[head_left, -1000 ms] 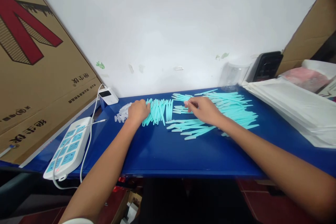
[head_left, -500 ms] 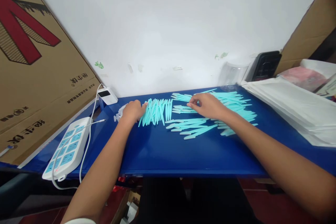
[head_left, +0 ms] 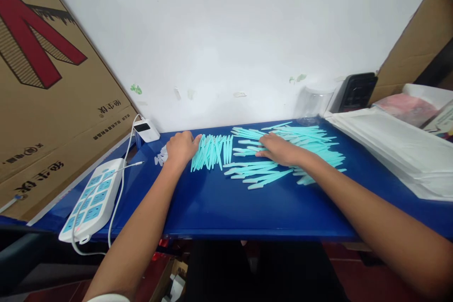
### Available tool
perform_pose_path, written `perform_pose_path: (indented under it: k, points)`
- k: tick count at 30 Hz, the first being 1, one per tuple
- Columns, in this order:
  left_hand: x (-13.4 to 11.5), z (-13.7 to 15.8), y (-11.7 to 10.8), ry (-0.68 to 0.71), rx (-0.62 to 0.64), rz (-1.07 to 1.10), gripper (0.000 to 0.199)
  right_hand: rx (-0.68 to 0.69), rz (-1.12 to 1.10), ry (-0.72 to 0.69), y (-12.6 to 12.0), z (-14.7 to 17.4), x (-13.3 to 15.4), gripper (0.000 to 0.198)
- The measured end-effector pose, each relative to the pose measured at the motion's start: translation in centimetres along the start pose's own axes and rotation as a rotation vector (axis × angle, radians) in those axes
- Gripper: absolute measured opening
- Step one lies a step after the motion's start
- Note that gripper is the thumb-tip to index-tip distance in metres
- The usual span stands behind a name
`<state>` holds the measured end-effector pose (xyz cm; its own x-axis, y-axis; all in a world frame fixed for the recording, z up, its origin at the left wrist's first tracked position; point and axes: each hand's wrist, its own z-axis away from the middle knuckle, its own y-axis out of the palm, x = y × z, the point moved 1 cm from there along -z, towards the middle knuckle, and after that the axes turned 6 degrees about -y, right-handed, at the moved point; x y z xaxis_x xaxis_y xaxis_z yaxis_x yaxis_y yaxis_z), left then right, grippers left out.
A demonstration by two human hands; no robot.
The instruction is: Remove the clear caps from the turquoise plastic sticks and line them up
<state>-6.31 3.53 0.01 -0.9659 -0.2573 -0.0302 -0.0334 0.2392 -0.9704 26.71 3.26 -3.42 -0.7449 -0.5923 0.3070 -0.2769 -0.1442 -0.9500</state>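
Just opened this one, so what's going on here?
A person sits or stands at a blue table, bare hands among slim teal sticks. The left hand is between some small pale pieces and a bunch of teal sticks; whether it grips anything is hidden. The right hand is down on the larger spread of teal sticks, fingers over a few. A white power strip lies at the left.
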Motion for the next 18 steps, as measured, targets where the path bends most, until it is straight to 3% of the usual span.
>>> perform_pose_path:
  k: [8, 13, 18]
  points:
    - [-1.4, 0.9, 0.5, 0.151, -0.142, 0.189, 0.042, 0.055, 0.023, -0.008, -0.5, 0.5, 0.7, 0.020]
    - [-3.3, 2.3, 0.8, 0.491, -0.053, 0.509, 0.047, -0.081, -0.039, -0.010, -1.2, 0.7, 1.2, 0.028]
    - [-4.9, 4.3, 0.9, 0.625, 0.085, 0.737, 0.050, -0.032, -0.305, -0.054, -1.6, 0.8, 2.2, 0.029]
